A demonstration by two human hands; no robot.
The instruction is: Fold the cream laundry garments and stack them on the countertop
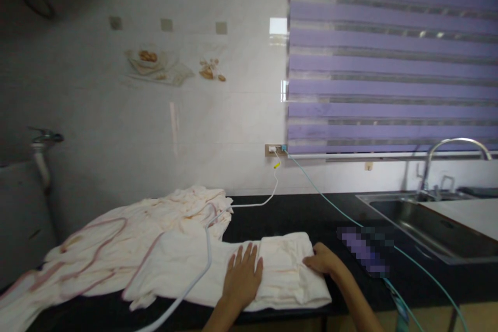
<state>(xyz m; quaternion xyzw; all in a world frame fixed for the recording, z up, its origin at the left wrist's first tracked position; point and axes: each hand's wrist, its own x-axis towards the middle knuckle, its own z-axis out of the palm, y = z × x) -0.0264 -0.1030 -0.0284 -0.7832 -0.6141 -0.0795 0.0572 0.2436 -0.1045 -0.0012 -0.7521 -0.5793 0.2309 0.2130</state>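
Note:
A cream-white cloth [286,270] with pink edging lies on the black counter, its right part folded into a layered rectangle. My left hand [241,276] rests flat on it, fingers spread, just left of the folded part. At the right edge of the fold, my right hand [324,259] has its fingers bent around the cloth, the thumb on top; some of its fingers are hidden. A rumpled heap of similar cloth [155,212] spreads to the left and behind. A white cord [209,249] runs across the cloth, left of my left hand.
The cord leads to a wall socket [268,150]. A teal cable [330,202] goes from there over the counter [288,212], past a blurred purple object [361,251]. At right are a steel sink [412,223] and curved faucet [459,140]. A tap [46,136] is at left.

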